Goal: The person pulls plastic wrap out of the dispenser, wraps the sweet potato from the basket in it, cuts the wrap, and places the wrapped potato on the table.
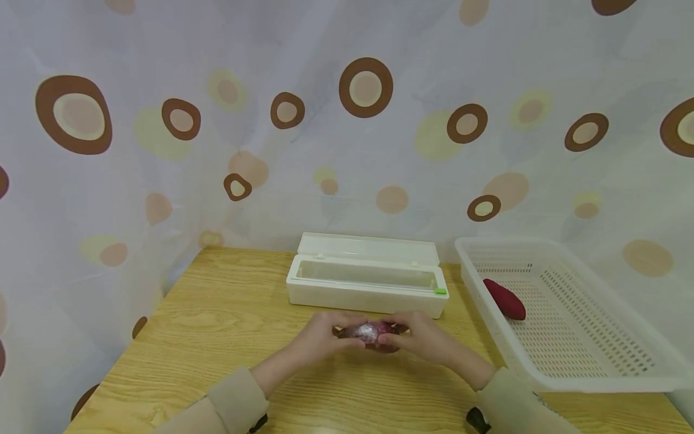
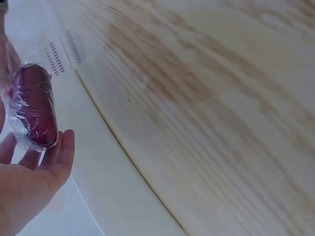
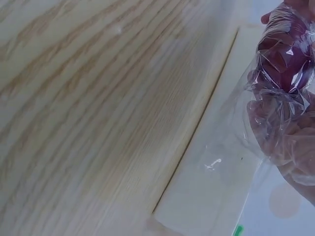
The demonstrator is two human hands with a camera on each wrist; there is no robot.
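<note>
Sleeves [image 1: 237,399] extend over the table [image 1: 233,307], left hand [image 1: 325,335] and right hand [image 1: 422,336] grasping 1 film-wrapped tuber [image 1: 370,333] between their fingers [image 2: 67,147], in front of the white box [image 1: 363,299] near the far edge.

Vegetable [image 1: 371,333] between two hands, before a box [image 1: 360,296], with a basket [image 1: 612,384] to the right.
The left hand [image 1: 323,336] is at the vegetable's left end, the right hand [image 1: 422,335] at its right, and film [image 3: 281,93] lies around it; the box stands just behind them on the table [image 1: 228,307], its lid [image 1: 368,246] tipped back behind it, a curtain [image 1: 325,144] beyond; inside the basket, a second vegetable [image 1: 505,299] lies by the left wall.
</note>
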